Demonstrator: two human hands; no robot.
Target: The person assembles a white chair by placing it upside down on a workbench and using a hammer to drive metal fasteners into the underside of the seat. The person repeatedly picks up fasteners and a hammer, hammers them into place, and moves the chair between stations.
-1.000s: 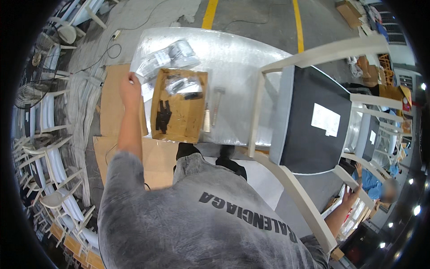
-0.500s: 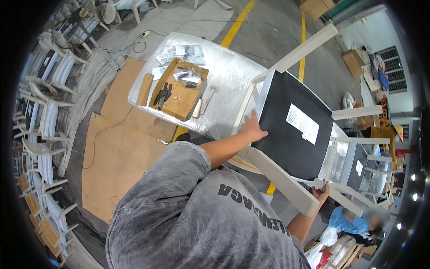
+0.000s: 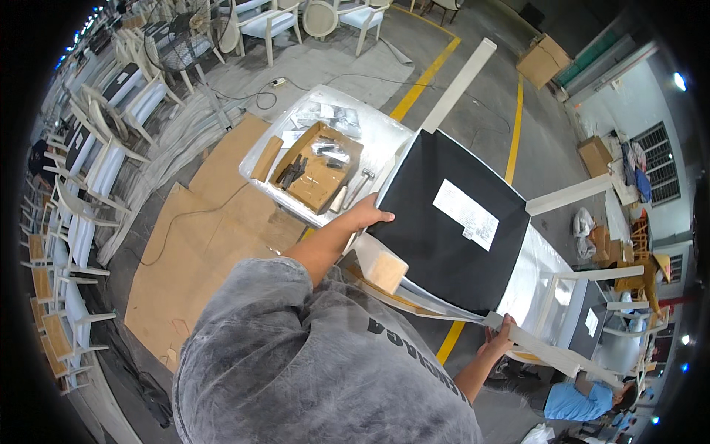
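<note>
An upturned chair (image 3: pixel 444 270) is in front of me, its black seat underside facing up with a white label (image 3: pixel 466 213) on it. Its pale legs stick up, and the near left one points almost at the camera. My left hand (image 3: pixel 372 213) is closed on the seat's left edge, thumb on the black cloth and the other fingers mostly hidden. At the near right corner, my right hand (image 3: pixel 499 339) grips the chair by its frame beside a leg. Beneath the chair is a plastic-wrapped padded surface (image 3: pixel 255 159).
An open cardboard box (image 3: pixel 344 174) with dark pieces stands left of the chair, a hammer (image 3: pixel 362 180) beside it. Another upturned chair (image 3: pixel 584 322) is at right. Cardboard sheets (image 3: pixel 200 251) cover the floor. A person in blue (image 3: pixel 580 399) is low at right; chairs line the left.
My left hand has gone from spread fingers to a hold on the seat edge. The chair has tilted and turned, its near left leg swinging toward the camera. My right hand keeps its hold.
</note>
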